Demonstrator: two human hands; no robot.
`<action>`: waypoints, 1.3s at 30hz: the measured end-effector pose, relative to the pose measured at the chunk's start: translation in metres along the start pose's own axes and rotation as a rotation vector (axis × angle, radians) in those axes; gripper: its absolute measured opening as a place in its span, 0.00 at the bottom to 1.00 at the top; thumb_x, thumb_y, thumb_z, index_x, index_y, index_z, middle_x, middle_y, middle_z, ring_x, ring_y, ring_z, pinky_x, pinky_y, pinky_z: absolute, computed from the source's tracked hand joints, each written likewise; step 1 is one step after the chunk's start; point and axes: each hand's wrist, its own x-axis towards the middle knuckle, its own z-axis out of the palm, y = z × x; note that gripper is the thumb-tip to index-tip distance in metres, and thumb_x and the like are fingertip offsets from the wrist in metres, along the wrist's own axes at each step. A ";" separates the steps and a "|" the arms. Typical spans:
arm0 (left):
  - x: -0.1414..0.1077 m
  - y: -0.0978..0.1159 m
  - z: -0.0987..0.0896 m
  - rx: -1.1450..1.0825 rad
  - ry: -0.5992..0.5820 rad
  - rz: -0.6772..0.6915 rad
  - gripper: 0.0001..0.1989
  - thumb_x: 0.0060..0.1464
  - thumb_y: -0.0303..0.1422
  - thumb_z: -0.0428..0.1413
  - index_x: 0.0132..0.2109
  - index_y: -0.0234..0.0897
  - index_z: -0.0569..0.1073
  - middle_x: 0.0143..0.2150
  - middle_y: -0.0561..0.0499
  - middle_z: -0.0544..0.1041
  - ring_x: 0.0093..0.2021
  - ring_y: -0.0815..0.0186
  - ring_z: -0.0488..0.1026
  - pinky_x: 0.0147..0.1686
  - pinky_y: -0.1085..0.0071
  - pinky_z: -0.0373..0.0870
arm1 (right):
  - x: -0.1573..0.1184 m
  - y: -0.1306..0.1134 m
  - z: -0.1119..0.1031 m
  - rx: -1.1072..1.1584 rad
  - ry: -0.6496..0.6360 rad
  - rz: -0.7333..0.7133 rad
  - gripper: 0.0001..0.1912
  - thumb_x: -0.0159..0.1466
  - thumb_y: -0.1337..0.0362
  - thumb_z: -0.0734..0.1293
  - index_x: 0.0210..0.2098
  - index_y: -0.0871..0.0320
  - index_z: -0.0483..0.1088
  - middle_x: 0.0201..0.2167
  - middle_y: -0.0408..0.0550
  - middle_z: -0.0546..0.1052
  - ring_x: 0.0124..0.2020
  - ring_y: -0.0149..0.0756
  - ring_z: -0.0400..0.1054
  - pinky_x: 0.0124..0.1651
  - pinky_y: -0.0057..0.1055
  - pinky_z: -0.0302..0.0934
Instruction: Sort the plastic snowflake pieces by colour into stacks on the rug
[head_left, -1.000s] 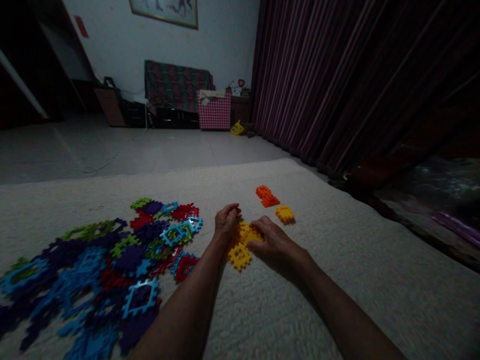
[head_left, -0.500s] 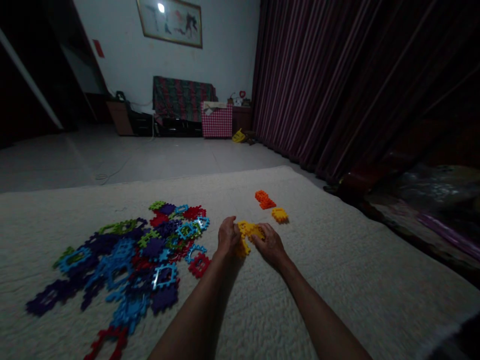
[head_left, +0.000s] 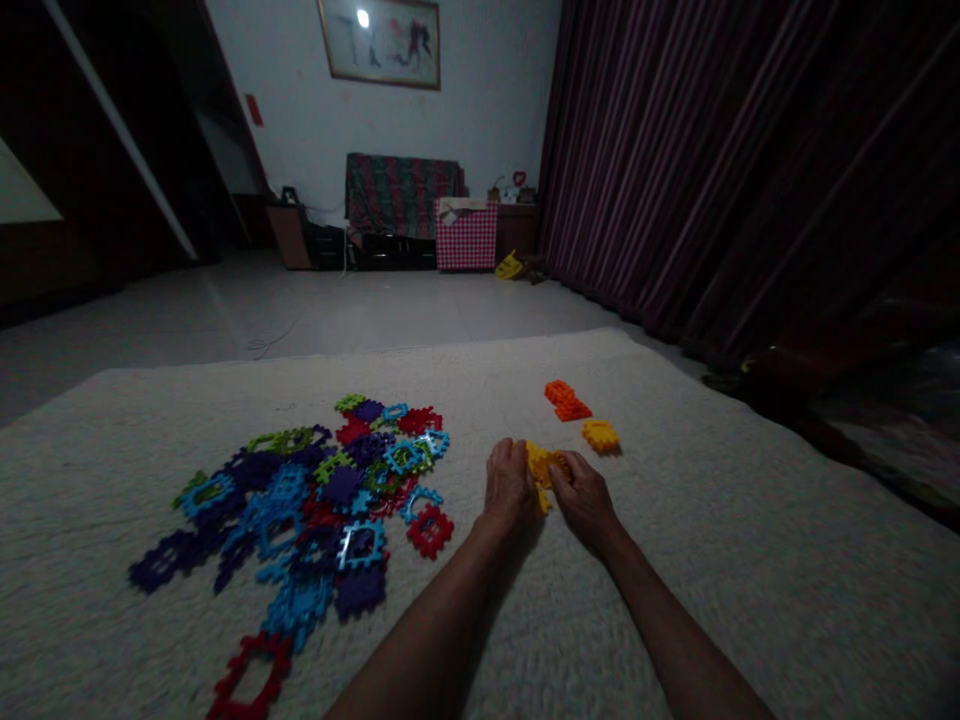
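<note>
Yellow toothed pieces (head_left: 541,466) are between my two hands, low over the pale quilt. My left hand (head_left: 511,484) is closed on their left side, its fingers bent over the edge. On their right side, my right hand (head_left: 583,496) grips them between thumb and fingers. Beyond my right hand lies a small yellow stack (head_left: 601,436), with an orange stack (head_left: 567,400) just behind it. How the held pieces join is partly hidden by my fingers.
A spread-out heap of blue, purple, red and green pieces (head_left: 343,486) covers the quilt (head_left: 465,390) on the left. A red frame piece (head_left: 280,655) lies at its near end. Dark purple curtains (head_left: 675,150) hang at the right.
The view has swung left, so everything appears farther right. My left hand has closed further over the yellow pieces, and less of them shows.
</note>
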 end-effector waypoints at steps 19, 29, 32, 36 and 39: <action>0.014 -0.015 -0.004 -0.040 0.090 -0.072 0.18 0.50 0.22 0.48 0.45 0.37 0.77 0.44 0.44 0.78 0.47 0.59 0.73 0.52 0.62 0.69 | -0.003 -0.012 -0.008 0.253 -0.052 0.128 0.11 0.64 0.61 0.59 0.39 0.56 0.72 0.36 0.48 0.77 0.38 0.39 0.71 0.42 0.35 0.67; 0.016 -0.016 -0.006 -0.008 0.084 -0.079 0.18 0.51 0.22 0.48 0.44 0.35 0.78 0.43 0.44 0.79 0.45 0.60 0.75 0.51 0.64 0.70 | -0.001 0.023 -0.040 0.139 -0.047 0.057 0.14 0.53 0.70 0.59 0.34 0.57 0.74 0.46 0.52 0.76 0.51 0.42 0.69 0.59 0.44 0.61; 0.017 -0.016 -0.005 0.008 0.085 -0.079 0.18 0.50 0.21 0.48 0.44 0.33 0.78 0.43 0.44 0.80 0.45 0.60 0.75 0.51 0.63 0.70 | -0.004 0.025 -0.059 0.044 -0.252 0.048 0.26 0.49 0.72 0.61 0.48 0.57 0.72 0.55 0.53 0.71 0.59 0.41 0.64 0.63 0.42 0.56; 0.016 -0.015 -0.005 0.017 0.089 -0.071 0.18 0.50 0.21 0.48 0.44 0.34 0.78 0.43 0.45 0.80 0.45 0.61 0.75 0.51 0.64 0.70 | -0.007 0.010 -0.073 -0.056 -0.374 0.172 0.36 0.50 0.67 0.66 0.59 0.56 0.63 0.57 0.57 0.66 0.58 0.44 0.63 0.61 0.42 0.59; 0.016 -0.016 -0.005 0.020 0.103 -0.071 0.17 0.51 0.21 0.49 0.43 0.35 0.78 0.42 0.45 0.80 0.45 0.61 0.76 0.50 0.64 0.71 | -0.011 -0.008 -0.074 -0.184 -0.323 0.205 0.31 0.53 0.61 0.68 0.57 0.56 0.65 0.54 0.56 0.68 0.56 0.46 0.63 0.60 0.43 0.58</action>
